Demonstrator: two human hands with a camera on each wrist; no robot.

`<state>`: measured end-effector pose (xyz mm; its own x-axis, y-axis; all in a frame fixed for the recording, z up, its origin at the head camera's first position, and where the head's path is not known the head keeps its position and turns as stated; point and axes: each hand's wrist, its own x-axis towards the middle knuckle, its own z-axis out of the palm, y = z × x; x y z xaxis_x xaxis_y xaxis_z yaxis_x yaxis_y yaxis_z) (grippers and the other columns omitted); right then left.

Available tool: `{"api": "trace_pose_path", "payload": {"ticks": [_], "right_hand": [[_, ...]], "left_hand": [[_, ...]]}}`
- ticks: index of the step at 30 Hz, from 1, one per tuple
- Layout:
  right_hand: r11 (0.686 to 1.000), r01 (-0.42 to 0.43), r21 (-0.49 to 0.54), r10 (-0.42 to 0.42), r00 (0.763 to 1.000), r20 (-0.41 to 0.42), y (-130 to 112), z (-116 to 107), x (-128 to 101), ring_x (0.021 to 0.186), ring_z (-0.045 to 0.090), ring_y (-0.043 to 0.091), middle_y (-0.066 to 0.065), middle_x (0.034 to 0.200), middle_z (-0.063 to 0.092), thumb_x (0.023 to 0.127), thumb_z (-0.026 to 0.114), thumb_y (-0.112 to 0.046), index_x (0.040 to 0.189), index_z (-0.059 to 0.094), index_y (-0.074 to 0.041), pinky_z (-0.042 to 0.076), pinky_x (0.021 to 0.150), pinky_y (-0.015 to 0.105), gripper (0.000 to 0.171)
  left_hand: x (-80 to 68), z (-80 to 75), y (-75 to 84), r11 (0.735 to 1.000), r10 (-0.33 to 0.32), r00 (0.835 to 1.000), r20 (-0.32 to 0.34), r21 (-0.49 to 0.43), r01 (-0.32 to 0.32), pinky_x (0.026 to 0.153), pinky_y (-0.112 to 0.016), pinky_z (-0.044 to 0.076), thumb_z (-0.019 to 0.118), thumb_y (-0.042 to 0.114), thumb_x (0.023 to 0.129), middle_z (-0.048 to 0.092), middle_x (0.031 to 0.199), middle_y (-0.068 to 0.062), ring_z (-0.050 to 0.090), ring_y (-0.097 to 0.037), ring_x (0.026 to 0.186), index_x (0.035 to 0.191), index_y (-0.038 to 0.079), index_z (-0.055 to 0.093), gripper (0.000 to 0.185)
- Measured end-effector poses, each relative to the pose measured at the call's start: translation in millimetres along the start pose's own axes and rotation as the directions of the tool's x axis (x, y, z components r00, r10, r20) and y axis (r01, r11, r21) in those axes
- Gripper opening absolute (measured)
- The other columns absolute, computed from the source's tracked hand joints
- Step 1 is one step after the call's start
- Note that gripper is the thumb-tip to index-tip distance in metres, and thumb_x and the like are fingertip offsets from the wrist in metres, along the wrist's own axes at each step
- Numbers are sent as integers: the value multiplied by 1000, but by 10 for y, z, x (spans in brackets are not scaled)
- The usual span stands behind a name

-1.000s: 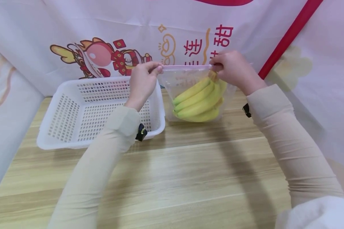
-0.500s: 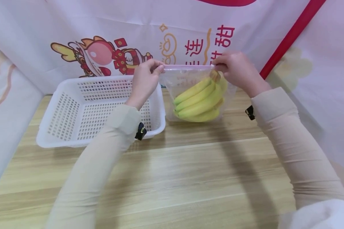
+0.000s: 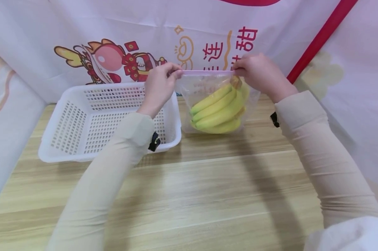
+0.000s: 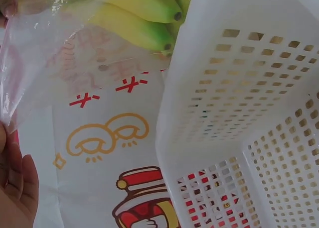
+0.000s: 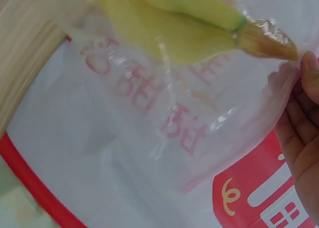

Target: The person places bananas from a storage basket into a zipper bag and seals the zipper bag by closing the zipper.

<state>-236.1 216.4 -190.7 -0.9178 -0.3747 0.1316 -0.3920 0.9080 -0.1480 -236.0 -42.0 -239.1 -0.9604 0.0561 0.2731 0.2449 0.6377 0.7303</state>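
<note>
A clear zip bag (image 3: 204,87) with a pink seal strip stands upright on the wooden table (image 3: 207,188), holding a bunch of yellow-green bananas (image 3: 218,109). My left hand (image 3: 160,85) pinches the strip's left end. My right hand (image 3: 258,75) pinches its right end, above the brown banana stem. The strip is stretched taut between them. The left wrist view shows the bananas (image 4: 134,14) through the bag film (image 4: 45,54) beside the basket. In the right wrist view the stem (image 5: 266,41) lies close to my fingers (image 5: 304,133).
A white perforated plastic basket (image 3: 69,118) sits left of the bag, under my left forearm; its wall (image 4: 224,88) fills the left wrist view. A printed cloth backdrop (image 3: 119,45) hangs behind the table and along both sides.
Both hands keep pinching the strip's ends. The bag top has risen slightly. The basket and bananas have barely shifted.
</note>
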Motion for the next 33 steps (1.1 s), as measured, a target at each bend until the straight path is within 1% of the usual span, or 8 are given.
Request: {"api": "trace_pose_path", "payload": {"ticks": [4, 9, 11, 14, 17, 21, 25, 33], "right_hand": [[1000, -18, -23, 18, 1000, 4, 92, -5, -20, 109, 60, 38, 23, 118, 65, 95, 55, -10, 118, 65, 2, 48, 100, 50, 28], [1000, -24, -11, 24, 1000, -15, 217, -3, -62, 108, 60, 38, 23, 116, 65, 96, 55, -14, 117, 65, 2, 48, 98, 51, 28], [999, -40, 4, 40, 999, -3, 239, -8, -67, 106, 60, 37, 22, 115, 66, 96, 55, -18, 116, 66, 1, 49, 96, 51, 30], [1000, -30, 6, 30, 1000, 3, 249, -11, -78, 103, 62, 36, 22, 112, 67, 96, 56, -21, 114, 67, 0, 50, 94, 49, 30], [1000, -5, 4, 5, 1000, 7, 251, -15, -101, 104, 62, 36, 22, 113, 67, 95, 57, -17, 114, 66, 1, 50, 94, 49, 28], [1000, 14, 2, -14, 1000, 6, 257, -12, -125, 106, 60, 37, 23, 116, 65, 94, 58, -9, 117, 64, 2, 50, 96, 50, 27], [1000, 16, -2, -16, 1000, -11, 268, 4, -132, 102, 61, 37, 23, 115, 65, 93, 58, -8, 118, 64, 2, 51, 94, 50, 28], [997, -73, -9, 73, 997, -26, 334, -32, -142, 101, 57, 36, 22, 115, 64, 95, 55, -11, 122, 63, 1, 50, 92, 50, 30]], "left_hand": [[5, -24, -28, 999, -30, 999, -27, 13, 30, 75, -22, 42, 55, 32, 96, 72, 109, -1, 62, -13, 93, 112, 17, 69, 26], [8, -25, -53, 998, -55, 998, -7, -7, 55, 79, -24, 45, 55, 33, 96, 71, 112, -1, 63, -13, 96, 114, 17, 68, 27], [9, -26, -62, 998, -67, 998, 0, -20, 67, 83, -25, 46, 55, 33, 96, 71, 113, -1, 63, -13, 99, 115, 17, 67, 28], [2, -32, -77, 996, -89, 996, 2, -29, 89, 87, -26, 47, 54, 32, 96, 70, 115, -2, 62, -14, 102, 116, 17, 66, 28], [-8, -33, -84, 994, -104, 995, 6, -37, 104, 88, -27, 47, 53, 32, 97, 69, 116, -2, 62, -14, 103, 118, 18, 65, 28], [-7, -29, -91, 994, -105, 994, 7, -30, 105, 87, -27, 47, 53, 32, 96, 69, 115, -2, 61, -14, 101, 117, 18, 66, 28], [4, -29, -102, 995, -98, 995, -3, -7, 98, 86, -29, 47, 54, 34, 96, 70, 115, -1, 62, -14, 101, 116, 18, 67, 28], [6, -54, -105, 995, -102, 995, -14, -12, 102, 87, -28, 48, 55, 32, 95, 70, 114, -2, 63, -14, 101, 115, 18, 68, 28]]}}
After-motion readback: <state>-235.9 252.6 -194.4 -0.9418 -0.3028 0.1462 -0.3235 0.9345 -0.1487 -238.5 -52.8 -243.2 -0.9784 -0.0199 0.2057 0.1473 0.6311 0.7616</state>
